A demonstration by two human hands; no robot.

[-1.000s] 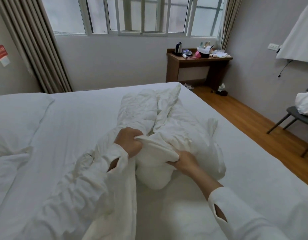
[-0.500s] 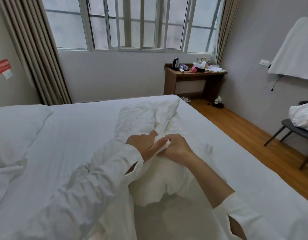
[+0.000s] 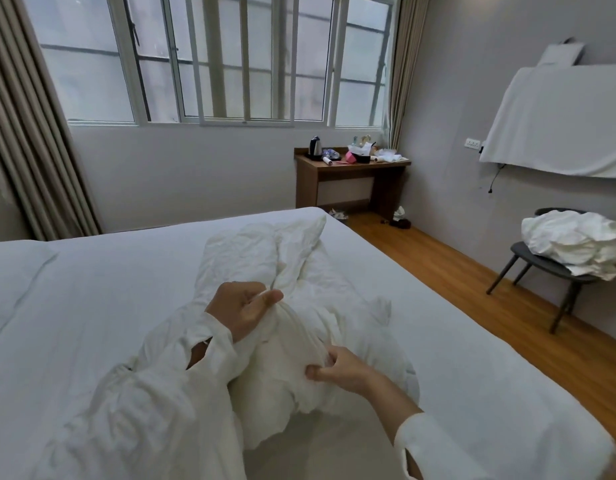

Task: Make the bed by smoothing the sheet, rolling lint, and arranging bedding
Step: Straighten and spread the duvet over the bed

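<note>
- Since half a second ago the two hands, then pinched together on one fold, have parted: the left hand [image 3: 242, 311] grips a gathered neck of the crumpled white duvet [image 3: 282, 334] at centre frame, while the right hand [image 3: 337, 370] pinches its lower bulge.
- Judging by this, the bedding-arranging step is under way; next the bundle probably needs shaking open and spreading flat.
- Beneath it the bed [image 3: 126, 289] wears a fairly smooth white sheet, with a pillow [image 3: 12, 271] at far left.
- At upper centre a cluttered tabletop [image 3: 351, 162] stands under the window [image 3: 230, 57]; a chair [image 3: 549, 268] heaped with linen sits right.
</note>
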